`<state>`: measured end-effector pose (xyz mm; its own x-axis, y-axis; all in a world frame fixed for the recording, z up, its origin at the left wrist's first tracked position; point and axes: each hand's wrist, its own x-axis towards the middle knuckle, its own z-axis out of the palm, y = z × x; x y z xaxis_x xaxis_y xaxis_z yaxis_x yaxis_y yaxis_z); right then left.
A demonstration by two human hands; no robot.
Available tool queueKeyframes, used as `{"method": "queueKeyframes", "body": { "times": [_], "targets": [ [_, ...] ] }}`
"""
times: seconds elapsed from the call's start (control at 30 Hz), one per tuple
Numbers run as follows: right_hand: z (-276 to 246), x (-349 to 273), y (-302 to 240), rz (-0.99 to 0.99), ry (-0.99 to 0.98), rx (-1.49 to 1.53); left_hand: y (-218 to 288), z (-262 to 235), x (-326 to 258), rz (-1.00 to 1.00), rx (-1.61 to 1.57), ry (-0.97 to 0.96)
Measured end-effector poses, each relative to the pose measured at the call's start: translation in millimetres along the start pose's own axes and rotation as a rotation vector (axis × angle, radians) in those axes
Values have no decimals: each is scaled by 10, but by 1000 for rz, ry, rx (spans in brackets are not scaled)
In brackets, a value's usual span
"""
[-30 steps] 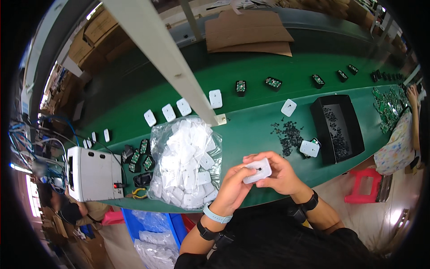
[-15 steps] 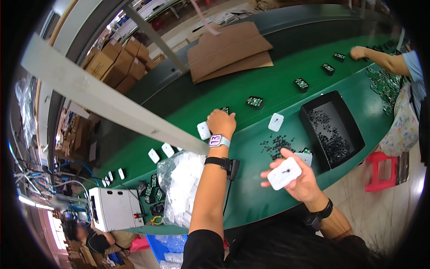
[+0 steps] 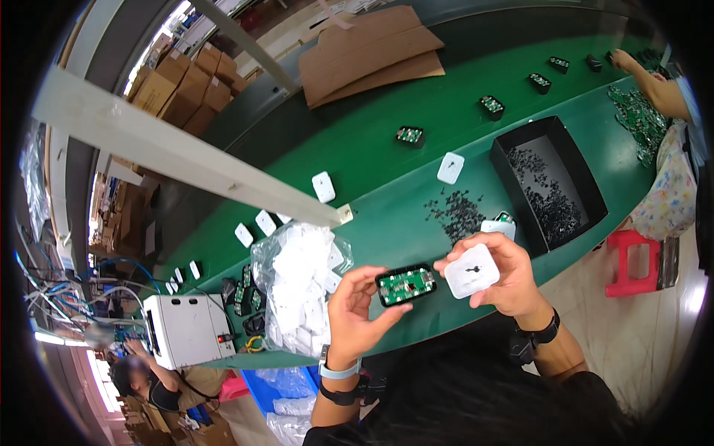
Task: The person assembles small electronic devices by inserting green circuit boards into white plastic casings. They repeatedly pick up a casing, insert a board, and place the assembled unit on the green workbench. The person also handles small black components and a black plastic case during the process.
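Observation:
My left hand (image 3: 352, 316) grips a black plastic case with a green circuit board (image 3: 405, 285) in it, board side up, fingers and thumb along its edges. Close by on its right, my right hand (image 3: 515, 276) holds a white plastic cover (image 3: 467, 281) with a small black piece at its middle. The two parts are near each other but apart. Beyond my right hand lies another white cover (image 3: 497, 228) beside a small green board. A heap of small black pieces (image 3: 454, 214) is spread on the green table, and one more white cover (image 3: 451, 168) lies behind it.
Board-filled black cases (image 3: 410, 135) line the green belt toward a co-worker's hand (image 3: 623, 59). A black box (image 3: 513, 195) holds more black pieces. At left are a slanted post (image 3: 186, 160), a clear bag of white covers (image 3: 297, 290) and a white machine (image 3: 190, 331).
My left hand has come back from the belt with a board-filled black case. The right hand has tilted the white cover and closed more around it. The view has shifted slightly.

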<state>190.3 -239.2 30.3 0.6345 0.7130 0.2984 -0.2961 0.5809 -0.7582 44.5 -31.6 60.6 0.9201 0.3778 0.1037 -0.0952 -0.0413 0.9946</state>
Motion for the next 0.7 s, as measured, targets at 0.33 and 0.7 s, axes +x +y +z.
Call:
{"method": "queueKeyframes", "body": {
  "times": [0.33, 0.7],
  "targets": [
    [317, -132, 141, 22, -51, -317, 41, -87, -475, 39, 51, 9],
    [400, -188, 110, 22, -120, -808, 79, 16, -416, -4, 140, -81]
  ]
}}
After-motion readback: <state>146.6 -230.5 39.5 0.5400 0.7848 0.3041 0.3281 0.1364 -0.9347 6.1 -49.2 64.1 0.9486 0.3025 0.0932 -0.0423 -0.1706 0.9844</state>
